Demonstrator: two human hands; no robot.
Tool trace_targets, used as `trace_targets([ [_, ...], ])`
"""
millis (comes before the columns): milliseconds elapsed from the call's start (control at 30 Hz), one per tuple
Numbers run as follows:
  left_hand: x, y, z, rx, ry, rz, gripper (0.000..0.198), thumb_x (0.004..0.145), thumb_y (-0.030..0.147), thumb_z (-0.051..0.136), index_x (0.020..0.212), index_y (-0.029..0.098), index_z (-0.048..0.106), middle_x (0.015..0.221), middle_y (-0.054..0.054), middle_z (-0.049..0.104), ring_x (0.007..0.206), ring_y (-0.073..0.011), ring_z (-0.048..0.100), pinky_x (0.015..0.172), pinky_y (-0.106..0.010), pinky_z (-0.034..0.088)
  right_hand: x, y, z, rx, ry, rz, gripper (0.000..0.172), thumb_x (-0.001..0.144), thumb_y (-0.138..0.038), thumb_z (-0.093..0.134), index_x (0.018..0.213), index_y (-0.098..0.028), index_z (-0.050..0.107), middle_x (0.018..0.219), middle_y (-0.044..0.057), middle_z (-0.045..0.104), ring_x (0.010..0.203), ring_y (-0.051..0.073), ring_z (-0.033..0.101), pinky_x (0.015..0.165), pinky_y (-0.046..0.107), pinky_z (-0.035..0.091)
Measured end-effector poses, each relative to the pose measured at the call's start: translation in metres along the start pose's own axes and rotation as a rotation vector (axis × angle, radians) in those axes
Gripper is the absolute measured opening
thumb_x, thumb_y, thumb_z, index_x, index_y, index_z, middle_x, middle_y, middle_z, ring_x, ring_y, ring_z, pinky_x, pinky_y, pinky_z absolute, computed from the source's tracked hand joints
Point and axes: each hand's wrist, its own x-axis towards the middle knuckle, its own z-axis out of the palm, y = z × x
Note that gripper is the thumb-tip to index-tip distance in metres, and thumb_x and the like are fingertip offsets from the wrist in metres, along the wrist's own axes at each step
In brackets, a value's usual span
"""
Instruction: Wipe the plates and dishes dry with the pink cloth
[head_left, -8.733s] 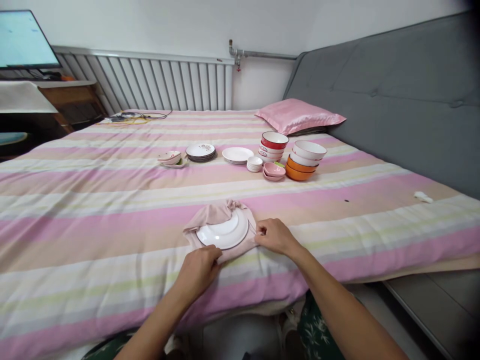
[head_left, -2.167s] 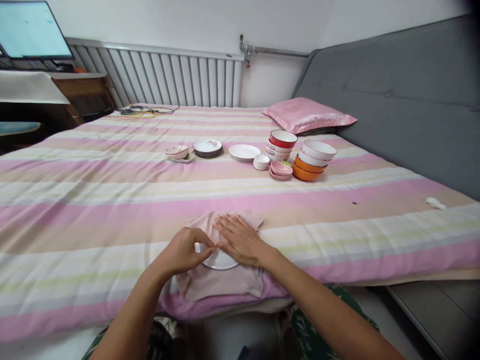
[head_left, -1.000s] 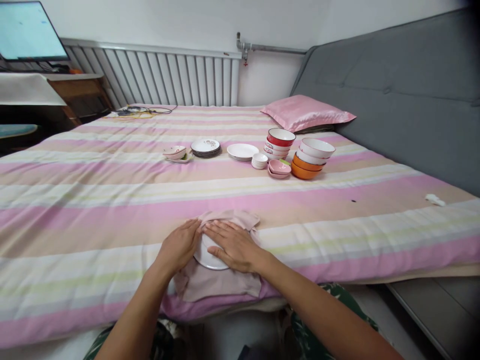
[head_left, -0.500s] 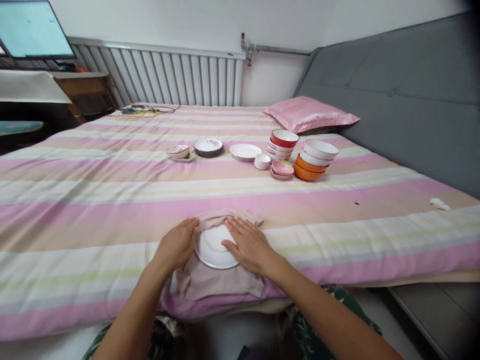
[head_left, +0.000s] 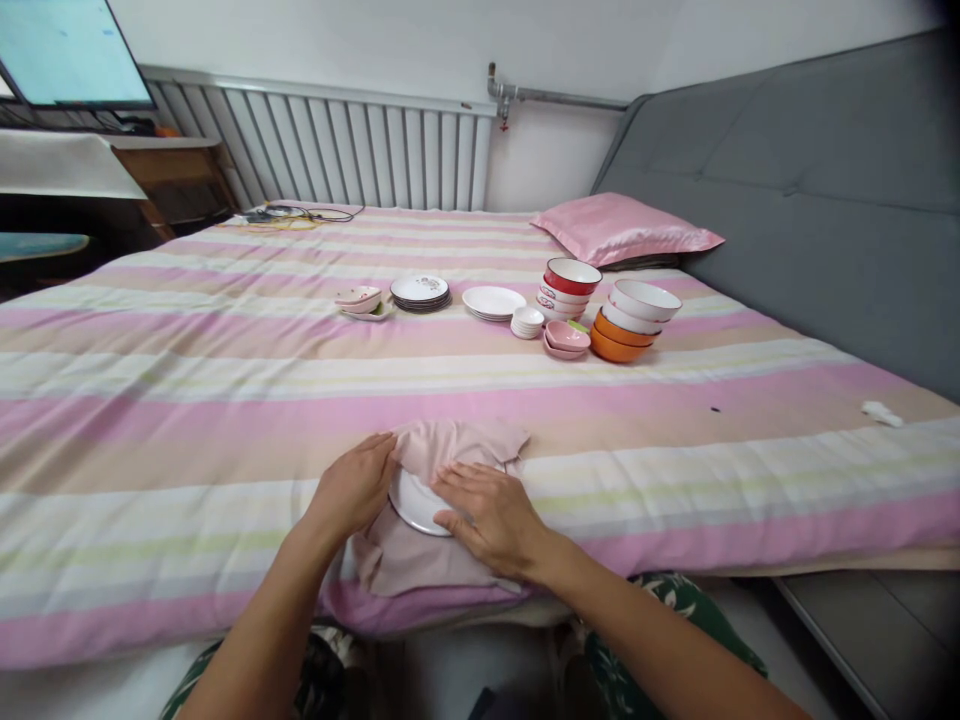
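A white plate (head_left: pixel 412 503) lies on a pale pink cloth (head_left: pixel 409 555) at the bed's near edge. The cloth's far part is folded over the plate and covers its far side. My left hand (head_left: pixel 358 487) is closed at the plate's left rim, fingertips by the cloth's fold; its thumb is hidden. Over the plate's right part, my right hand (head_left: pixel 491 515) lies flat on the folded cloth, fingers stretched out and pointing left, with its thumb low over the white surface.
Farther back on the striped bed (head_left: pixel 247 430) stand patterned plates (head_left: pixel 420 290), white plates (head_left: pixel 493 302), small white dishes (head_left: pixel 527 321), pink dishes (head_left: pixel 567 338), red-rimmed bowls (head_left: pixel 571 277) and orange bowls (head_left: pixel 621 342). A pink pillow (head_left: pixel 626 225) lies by the grey headboard (head_left: pixel 787 190).
The cloth's far part has come nearer over the plate, covering more of it. My right hand has shifted slightly nearer and its fingers point more to the left. My left hand stays put.
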Motion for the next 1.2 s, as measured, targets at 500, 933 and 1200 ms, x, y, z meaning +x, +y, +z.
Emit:
trace_targets([
  [500,-0.001,-0.001,-0.004,-0.023,-0.013,-0.021,0.050,0.092,0.033,0.022,0.122,0.011,0.055,0.128,-0.013,0.058,0.122,-0.0206,0.049,0.104,-0.035,0.035,0.041,0.002,0.006,-0.017,-0.104,-0.002,0.047,0.097,-0.042,0.028,0.137,-0.022,0.041,0.143,0.004,0.042,0.135,0.018,0.031,0.111,0.038,0.025],
  [933,0.000,-0.001,-0.005,-0.018,-0.020,-0.036,0.050,0.092,0.032,0.022,0.120,0.010,0.057,0.127,-0.013,0.058,0.122,-0.0215,0.050,0.104,-0.036,0.035,0.053,0.026,-0.008,0.019,-0.037,0.170,0.047,0.099,-0.035,0.019,0.117,-0.018,0.059,0.127,0.005,0.059,0.123,0.015,0.048,0.106,0.031,0.033],
  [1200,-0.002,0.003,-0.009,-0.009,-0.035,-0.047,0.048,0.092,0.031,0.023,0.120,0.012,0.057,0.128,-0.013,0.058,0.122,-0.0223,0.049,0.102,-0.038,0.037,0.038,0.029,-0.027,-0.137,-0.105,0.434,0.052,0.097,-0.044,0.016,0.109,-0.026,0.064,0.097,0.006,0.072,0.089,0.024,0.066,0.075,0.034,0.045],
])
